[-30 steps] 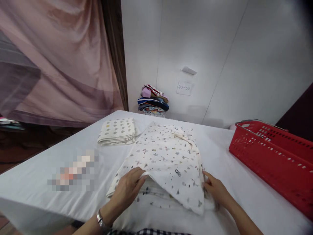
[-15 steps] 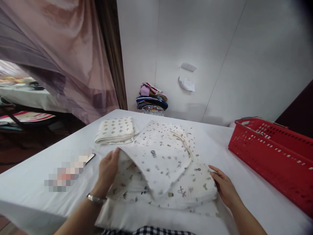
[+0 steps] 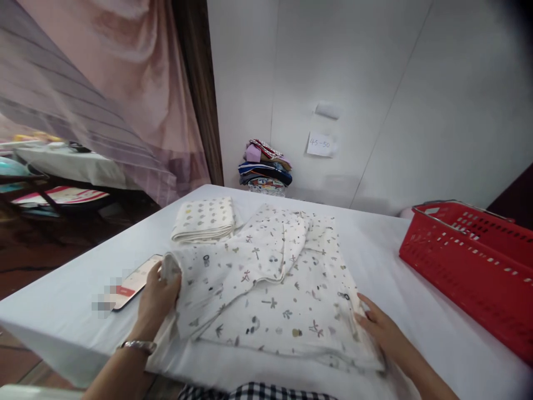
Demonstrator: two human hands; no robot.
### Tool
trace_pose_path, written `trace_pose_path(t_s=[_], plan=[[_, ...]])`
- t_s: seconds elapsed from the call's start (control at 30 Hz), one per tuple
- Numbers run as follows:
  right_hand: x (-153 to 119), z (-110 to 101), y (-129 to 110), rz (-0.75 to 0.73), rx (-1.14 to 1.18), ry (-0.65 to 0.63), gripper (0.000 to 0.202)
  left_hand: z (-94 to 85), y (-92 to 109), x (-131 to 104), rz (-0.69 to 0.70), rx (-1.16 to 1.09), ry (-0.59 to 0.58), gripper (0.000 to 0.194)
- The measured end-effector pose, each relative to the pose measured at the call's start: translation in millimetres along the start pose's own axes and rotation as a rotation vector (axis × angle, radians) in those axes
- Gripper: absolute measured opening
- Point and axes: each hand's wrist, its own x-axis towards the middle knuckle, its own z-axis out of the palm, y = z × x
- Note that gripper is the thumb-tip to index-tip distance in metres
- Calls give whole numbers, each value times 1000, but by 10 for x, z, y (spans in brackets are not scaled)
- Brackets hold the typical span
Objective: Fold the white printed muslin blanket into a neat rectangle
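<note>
Grip of left hand [image 3: 160,291] closed on left edge of printed cloth [image 3: 278,311], lower centre of frame; right hand [image 3: 378,330] at its right edge, pinch or rest unclear. Looks light, limp, easily creased; edges likely best hold. Phone [image 3: 136,282] just beside left hand, possible snag; folded cloth [image 3: 204,218] close beyond, left of centre; red basket [image 3: 462,269] well apart, right side of bench [image 3: 368,239].

Silver bracelet [image 3: 137,346], black-and-white checked garment [image 3: 258,392]
</note>
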Motion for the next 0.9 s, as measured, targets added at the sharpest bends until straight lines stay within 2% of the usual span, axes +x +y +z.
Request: trace_pose_path(t_s=[0.1, 0.2, 0.3, 0.37, 0.47, 0.53, 0.6, 0.67, 0.7, 0.8, 0.83, 0.9], plan=[[-37, 119, -16, -95, -345, 38, 70, -23, 37, 5, 83, 66, 35, 66], [-118, 236, -29, -123, -540, 5, 70, 33, 50, 20, 298, 253, 106, 65], [-193, 351, -14, -180, -605, -16, 68, 98, 74, 48, 545, 423, 38, 63], [-213, 413, 13, -218, -604, -14, 65, 112, 109, 92, 673, 459, -78, 56], [-191, 441, 44, -261, -506, -58, 60, 77, 179, 196, 766, 436, -244, 30], [-161, 404, 26, -262, -373, -116, 58, 32, 234, 270, 802, 387, -279, 17], [-133, 331, -28, -233, -176, -187, 57, -11, 308, 332, 845, 305, -258, 17], [-99, 235, -111, -173, 51, -248, 59, -42, 425, 385, 825, 192, -225, 21], [-68, 180, -163, -143, 156, -278, 60, -54, 508, 416, 771, 133, -211, 23], [141, -71, -388, -71, 365, -329, 60, -117, 861, 583, 519, -47, -115, 31], [258, -205, -497, -57, 404, -309, 59, -159, 1009, 676, 458, -112, -58, 33], [538, -577, -765, -46, 473, -155, 59, -283, 1316, 915, 421, -222, -1, 36]])
